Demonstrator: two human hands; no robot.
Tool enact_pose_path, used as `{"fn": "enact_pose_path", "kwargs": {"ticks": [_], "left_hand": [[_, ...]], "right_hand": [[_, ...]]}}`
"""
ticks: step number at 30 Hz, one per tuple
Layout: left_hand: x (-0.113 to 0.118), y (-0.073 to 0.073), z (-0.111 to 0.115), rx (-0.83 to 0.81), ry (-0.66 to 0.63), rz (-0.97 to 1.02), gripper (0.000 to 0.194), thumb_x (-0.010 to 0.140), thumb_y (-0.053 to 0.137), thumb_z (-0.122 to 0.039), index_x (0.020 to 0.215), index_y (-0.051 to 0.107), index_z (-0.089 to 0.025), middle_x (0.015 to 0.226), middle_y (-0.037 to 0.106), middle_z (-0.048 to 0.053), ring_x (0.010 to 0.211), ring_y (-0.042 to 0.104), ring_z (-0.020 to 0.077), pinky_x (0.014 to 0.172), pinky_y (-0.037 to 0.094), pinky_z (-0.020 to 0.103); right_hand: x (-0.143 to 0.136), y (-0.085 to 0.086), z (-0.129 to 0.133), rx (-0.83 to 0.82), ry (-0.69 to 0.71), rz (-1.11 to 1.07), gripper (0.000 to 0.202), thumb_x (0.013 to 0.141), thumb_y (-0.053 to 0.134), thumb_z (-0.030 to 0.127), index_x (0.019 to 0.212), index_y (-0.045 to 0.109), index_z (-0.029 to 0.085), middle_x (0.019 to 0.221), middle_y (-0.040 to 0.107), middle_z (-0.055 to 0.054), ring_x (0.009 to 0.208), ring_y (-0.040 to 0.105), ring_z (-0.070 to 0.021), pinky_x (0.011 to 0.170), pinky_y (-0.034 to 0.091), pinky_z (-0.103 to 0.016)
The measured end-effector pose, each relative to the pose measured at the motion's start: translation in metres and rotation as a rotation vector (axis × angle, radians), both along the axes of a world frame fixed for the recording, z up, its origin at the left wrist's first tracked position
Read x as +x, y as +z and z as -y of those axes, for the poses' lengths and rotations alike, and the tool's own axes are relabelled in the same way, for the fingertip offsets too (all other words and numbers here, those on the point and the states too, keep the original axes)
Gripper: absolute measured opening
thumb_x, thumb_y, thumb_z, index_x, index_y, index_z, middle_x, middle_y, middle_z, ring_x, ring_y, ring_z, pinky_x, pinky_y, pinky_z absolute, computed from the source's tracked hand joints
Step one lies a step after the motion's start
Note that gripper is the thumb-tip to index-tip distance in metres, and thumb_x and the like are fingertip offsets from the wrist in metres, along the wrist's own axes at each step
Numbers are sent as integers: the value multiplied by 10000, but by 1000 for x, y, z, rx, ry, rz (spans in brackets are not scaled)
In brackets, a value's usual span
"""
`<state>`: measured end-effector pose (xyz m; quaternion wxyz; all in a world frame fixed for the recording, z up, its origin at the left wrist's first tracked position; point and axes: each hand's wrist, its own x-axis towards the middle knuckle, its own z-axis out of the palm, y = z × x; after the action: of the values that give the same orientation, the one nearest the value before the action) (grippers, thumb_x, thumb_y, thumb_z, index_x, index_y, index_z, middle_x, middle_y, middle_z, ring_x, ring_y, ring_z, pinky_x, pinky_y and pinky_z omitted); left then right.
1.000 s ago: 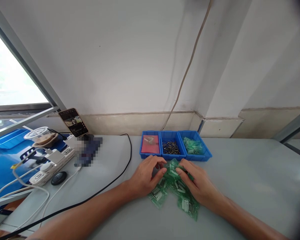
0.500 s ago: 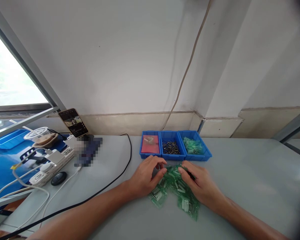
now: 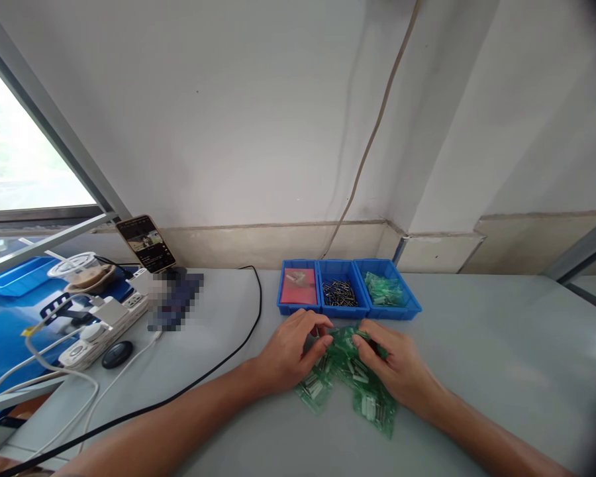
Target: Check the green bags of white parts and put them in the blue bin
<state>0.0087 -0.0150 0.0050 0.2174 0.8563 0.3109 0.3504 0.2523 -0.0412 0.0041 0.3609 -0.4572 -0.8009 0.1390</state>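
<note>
Green see-through plastic bags [image 3: 360, 372], filled with small white and metallic cylindrical pieces, lie overlapping on the grey table between my hands. My left hand [image 3: 289, 351] is curled at their left side, with the thumb and fingers closed on the upper left edge of the green plastic. On the other side, my right hand [image 3: 400, 364] pinches the top of the plastic between thumb and bent forefinger. Part of the plastic is hidden beneath the fingers. Right behind my hands stands a blue bin of dark metal screws or pins [image 3: 340, 294].
Beside that bin are a blue bin with a red sheet [image 3: 298, 295] and one with green bags [image 3: 385, 291]. At left are a propped phone [image 3: 146, 243], a power strip [image 3: 99, 331], a black mouse-like object [image 3: 117, 355] and a long black cable [image 3: 198, 386].
My right fingers have shifted slightly on the bag, and green plastic now shows where a dark patch was beneath them. My left hand has barely moved.
</note>
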Motion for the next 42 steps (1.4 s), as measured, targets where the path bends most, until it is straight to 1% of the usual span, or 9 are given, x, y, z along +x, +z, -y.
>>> {"fn": "enact_pose_path", "kwargs": {"ticks": [7,12,20,24,29,32,37,40,42], "left_hand": [[0,-2,-2,32,8,-56,275,1097,506,-369,1301,552,-191,1122,685,88,1016,606,233,923,506,382],[0,-2,-3,71,-10,-46,191,1096,491,-353,1088,584,-186,982,657,67,908,573,216,834,483,340],[0,-1,-3,107,-63,-18,145,1082,513,-299,1081,588,-175,960,658,68,886,557,208,813,477,332],[0,0,-1,121,-55,11,142,1080,510,-287,1076,595,-174,947,659,74,884,567,212,817,478,340],[0,1,-1,123,-67,24,149,1061,571,-310,1116,602,-176,979,671,72,900,578,211,849,477,350],[0,0,-2,142,-72,54,113,1066,572,-276,1104,616,-180,978,682,65,894,578,200,845,474,341],[2,-4,-4,174,-95,118,61,1059,578,-216,1043,622,-176,978,700,68,918,608,197,849,490,333],[1,-6,-4,182,-97,130,53,1059,582,-207,1077,623,-180,994,706,68,936,623,196,853,502,330],[1,-7,-4,185,-92,129,60,1052,592,-205,1102,616,-184,1005,706,69,945,625,200,861,506,334]], "right_hand": [[-1,3,3,-39,71,-34,206,1095,479,318,929,573,241,803,599,-1,690,567,-173,621,456,-291],[0,1,2,-76,129,-34,155,1103,465,293,1017,585,246,905,640,-32,795,620,-202,717,496,-330],[-1,0,3,-98,146,-28,51,1075,538,262,1113,572,260,1016,636,-45,868,613,-211,755,504,-340],[-3,-1,1,-111,111,8,49,1078,554,286,1104,586,260,1012,644,-50,921,610,-236,792,502,-364],[-4,0,0,-123,156,14,94,1097,496,232,1088,586,259,1021,639,-50,943,597,-235,806,495,-366],[-4,2,1,-124,171,19,105,1104,481,238,1104,584,261,1033,638,-53,959,590,-239,817,492,-369],[-4,1,2,-125,124,13,97,1091,518,257,1158,585,276,1037,639,-47,924,590,-236,783,493,-357],[-4,0,1,-102,133,31,55,1091,528,276,1092,583,269,995,640,-40,910,584,-242,789,484,-370],[-3,0,1,-80,147,40,76,1095,507,251,1055,571,261,983,638,-42,909,579,-243,793,480,-377]]}}
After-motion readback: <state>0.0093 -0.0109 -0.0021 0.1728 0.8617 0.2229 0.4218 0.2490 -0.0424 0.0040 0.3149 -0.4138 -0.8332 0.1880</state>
